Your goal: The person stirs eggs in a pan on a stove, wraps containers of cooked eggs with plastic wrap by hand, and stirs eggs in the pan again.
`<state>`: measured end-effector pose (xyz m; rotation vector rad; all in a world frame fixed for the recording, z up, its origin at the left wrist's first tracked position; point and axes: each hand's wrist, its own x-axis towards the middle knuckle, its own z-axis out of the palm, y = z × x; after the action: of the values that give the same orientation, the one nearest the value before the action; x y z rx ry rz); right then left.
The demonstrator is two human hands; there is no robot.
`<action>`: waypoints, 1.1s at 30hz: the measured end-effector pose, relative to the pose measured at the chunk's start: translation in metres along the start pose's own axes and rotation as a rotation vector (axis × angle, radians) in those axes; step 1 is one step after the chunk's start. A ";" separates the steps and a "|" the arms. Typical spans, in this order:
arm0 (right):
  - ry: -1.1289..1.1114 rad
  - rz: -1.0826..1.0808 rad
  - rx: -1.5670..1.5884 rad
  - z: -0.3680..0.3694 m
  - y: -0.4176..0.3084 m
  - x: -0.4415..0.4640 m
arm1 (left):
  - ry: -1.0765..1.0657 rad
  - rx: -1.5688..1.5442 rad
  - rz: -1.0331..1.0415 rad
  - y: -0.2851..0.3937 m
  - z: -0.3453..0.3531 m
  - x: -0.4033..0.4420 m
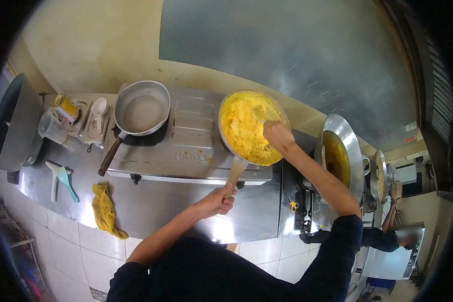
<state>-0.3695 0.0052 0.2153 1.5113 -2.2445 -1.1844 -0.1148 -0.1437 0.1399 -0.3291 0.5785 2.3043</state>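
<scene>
My left hand is wrapped round the wooden handle of a frying pan on the right side of the gas stove. Soft, lumpy yellow egg fills the pan and coats its rim. Over the pan's right side, my right hand is closed on a pale utensil dipping into the egg; most of it is hidden by the hand and the food. A metal saucepan with a dark handle sits on the left burner, its inside greyish.
Left of the stove lie a white ladle, a can, a clear jug, a turquoise spatula and a yellow cloth. A large wok with brownish liquid stands right. Another person works beyond it.
</scene>
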 end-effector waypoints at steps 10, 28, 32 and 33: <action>-0.170 0.070 0.279 -0.069 0.056 -0.130 | 0.018 -0.072 0.052 -0.004 -0.009 -0.002; 0.140 0.567 1.107 0.010 -0.031 -0.026 | 0.102 0.077 0.095 -0.002 -0.003 -0.001; 0.146 0.652 1.116 0.011 -0.007 -0.035 | 0.105 0.062 0.105 -0.004 -0.001 -0.003; 0.154 0.674 1.065 0.010 -0.003 -0.034 | 0.103 0.064 0.103 -0.005 0.000 -0.003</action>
<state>-0.3574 0.0389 0.2158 0.7761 -3.0162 0.3797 -0.1093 -0.1424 0.1391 -0.3981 0.7346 2.3716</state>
